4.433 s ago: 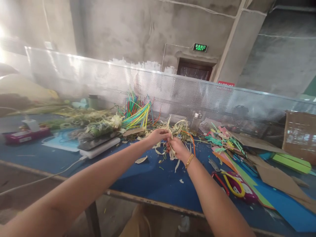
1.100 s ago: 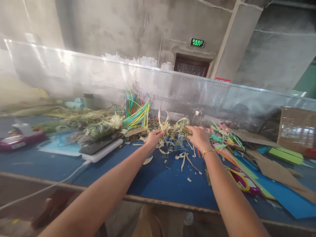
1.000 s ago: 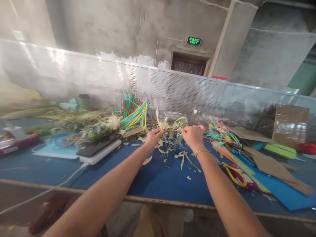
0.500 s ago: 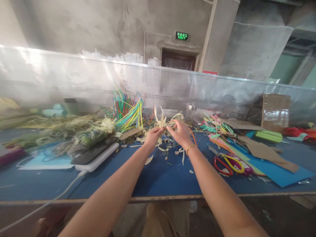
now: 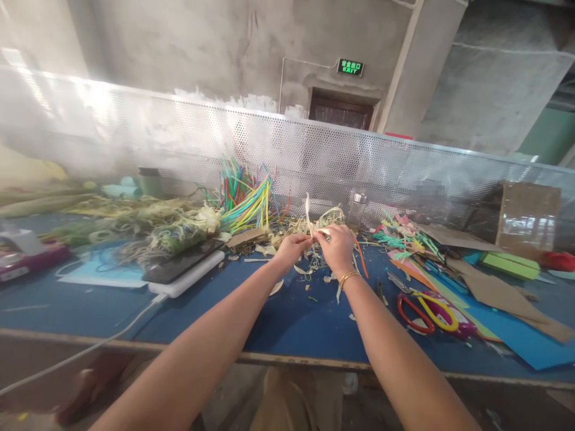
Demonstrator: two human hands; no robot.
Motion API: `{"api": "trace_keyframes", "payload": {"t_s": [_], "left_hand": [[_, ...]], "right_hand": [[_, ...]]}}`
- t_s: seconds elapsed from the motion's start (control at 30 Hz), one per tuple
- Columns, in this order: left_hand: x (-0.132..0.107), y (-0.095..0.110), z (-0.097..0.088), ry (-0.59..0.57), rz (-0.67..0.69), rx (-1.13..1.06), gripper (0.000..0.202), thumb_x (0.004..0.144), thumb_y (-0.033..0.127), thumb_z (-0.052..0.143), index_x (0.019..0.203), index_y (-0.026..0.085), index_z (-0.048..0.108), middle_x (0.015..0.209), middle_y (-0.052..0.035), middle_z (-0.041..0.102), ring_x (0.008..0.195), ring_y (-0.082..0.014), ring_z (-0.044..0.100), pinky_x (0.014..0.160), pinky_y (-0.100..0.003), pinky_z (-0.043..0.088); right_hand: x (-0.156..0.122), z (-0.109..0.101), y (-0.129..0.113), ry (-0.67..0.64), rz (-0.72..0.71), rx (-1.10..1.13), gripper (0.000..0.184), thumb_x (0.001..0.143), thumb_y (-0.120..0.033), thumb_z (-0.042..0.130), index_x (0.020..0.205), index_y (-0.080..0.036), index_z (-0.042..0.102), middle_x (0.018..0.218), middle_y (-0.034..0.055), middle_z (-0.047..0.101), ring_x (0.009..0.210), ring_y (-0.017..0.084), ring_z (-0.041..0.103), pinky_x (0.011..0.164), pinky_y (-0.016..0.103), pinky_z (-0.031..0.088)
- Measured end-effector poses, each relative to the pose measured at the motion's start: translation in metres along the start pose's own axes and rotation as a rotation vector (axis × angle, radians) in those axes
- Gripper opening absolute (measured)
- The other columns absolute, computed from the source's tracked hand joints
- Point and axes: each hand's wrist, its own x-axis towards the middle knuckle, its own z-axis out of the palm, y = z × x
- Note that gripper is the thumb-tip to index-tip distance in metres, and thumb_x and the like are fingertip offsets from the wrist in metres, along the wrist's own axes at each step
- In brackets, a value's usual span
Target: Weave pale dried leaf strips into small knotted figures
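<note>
**Q:** Fingers first: what are they grasping?

**A:** My left hand (image 5: pixel 294 246) and right hand (image 5: pixel 338 248) meet at the fingertips. Both pinch one pale straw-coloured husk strip (image 5: pixel 309 220), which stands upright just above the blue desk (image 5: pixel 287 323).

**Q:** And around them?

**A:** Loose pale husk scraps (image 5: pixel 309 266) lie beneath my hands. A bundle of bright plastic strips (image 5: pixel 245 200) fans out to my left. Red-and-yellow-handled scissors (image 5: pixel 424 311) rest on the desk to my right, well apart.
</note>
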Motion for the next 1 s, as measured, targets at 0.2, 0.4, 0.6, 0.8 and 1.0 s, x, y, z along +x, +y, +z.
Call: {"api": "trace_keyframes", "payload": {"t_s": [0.2,0.4,0.6,0.8,1.0], "left_hand": [[0.003,0.0,-0.004,0.071,0.053,0.002,0.035,0.066,0.047,0.068,0.076,0.014,0.071,0.054,0.0034,0.043,0.052,-0.0086,0.031,0.05,-0.024,0.024],[0.005,0.003,-0.003,0.111,0.066,-0.01,0.04,0.066,0.05,0.068,0.079,0.013,0.073,0.055,0.0012,0.05,0.053,-0.0094,0.036,0.052,-0.024,0.028],[0.004,0.006,-0.005,0.163,0.138,0.114,0.035,0.07,0.045,0.063,0.076,0.013,0.073,0.057,-0.0001,0.051,0.054,-0.0104,0.038,0.051,-0.024,0.03],[0.004,0.007,-0.007,0.216,0.17,0.264,0.028,0.072,0.039,0.056,0.07,0.015,0.071,0.054,0.0008,0.049,0.055,-0.0122,0.042,0.053,-0.024,0.033],[0.006,0.003,-0.006,0.178,0.136,0.086,0.032,0.071,0.042,0.06,0.08,0.014,0.073,0.07,-0.0039,0.063,0.064,-0.015,0.053,0.06,-0.026,0.042]], "right_hand": [[-0.005,-0.002,-0.007,-0.035,-0.106,0.07,0.014,0.085,-0.035,0.061,0.085,-0.028,0.074,0.09,0.0025,0.071,0.09,0.021,0.055,0.086,0.036,0.031],[-0.006,0.0,-0.016,0.001,-0.078,0.035,0.02,0.087,-0.037,0.057,0.093,-0.027,0.074,0.093,0.0041,0.071,0.091,0.023,0.055,0.087,0.038,0.031],[-0.008,-0.006,-0.024,-0.035,-0.145,-0.006,0.021,0.09,-0.034,0.054,0.085,-0.028,0.073,0.087,0.0032,0.07,0.088,0.022,0.053,0.085,0.039,0.029],[-0.013,-0.004,-0.022,-0.094,-0.191,-0.001,0.027,0.093,-0.036,0.048,0.088,-0.028,0.073,0.086,0.0031,0.068,0.088,0.02,0.053,0.087,0.038,0.027],[-0.011,-0.007,-0.023,-0.142,-0.246,-0.097,0.029,0.093,-0.029,0.045,0.107,-0.029,0.07,0.09,0.0053,0.068,0.09,0.022,0.051,0.088,0.04,0.025]]}}
